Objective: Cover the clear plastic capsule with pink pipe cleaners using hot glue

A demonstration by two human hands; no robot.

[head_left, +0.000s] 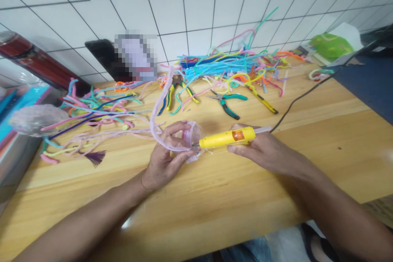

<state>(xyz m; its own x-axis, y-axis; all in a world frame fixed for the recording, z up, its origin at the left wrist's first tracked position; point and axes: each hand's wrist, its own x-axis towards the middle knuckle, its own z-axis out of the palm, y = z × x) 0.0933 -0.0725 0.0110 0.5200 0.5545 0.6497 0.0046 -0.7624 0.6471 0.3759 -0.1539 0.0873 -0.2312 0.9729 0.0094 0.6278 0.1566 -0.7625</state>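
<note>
My right hand (250, 147) is closed round a yellow hot glue gun (222, 138), with a glue stick (263, 129) poking out of its back end. The gun's nozzle meets a small clear plastic cup (193, 133) at the middle of the table. Fingers of my left hand (168, 153) grip that cup from the left side. A pale lilac pipe cleaner (155, 112) curves up and away from between those fingers, one end lying against the cup. Some pink material shows inside or around the cup; its exact form is hidden.
Bundled pipe cleaners (215, 66) lie along the tiled wall, with loose ones (101, 110) at left. Yellow-handled pliers (172, 94), green-handled pliers (227, 100) and a yellow utility knife (264, 101) lie beyond my hands. A black cord (291, 104) trails right. A red thermos (39, 61) stands left.
</note>
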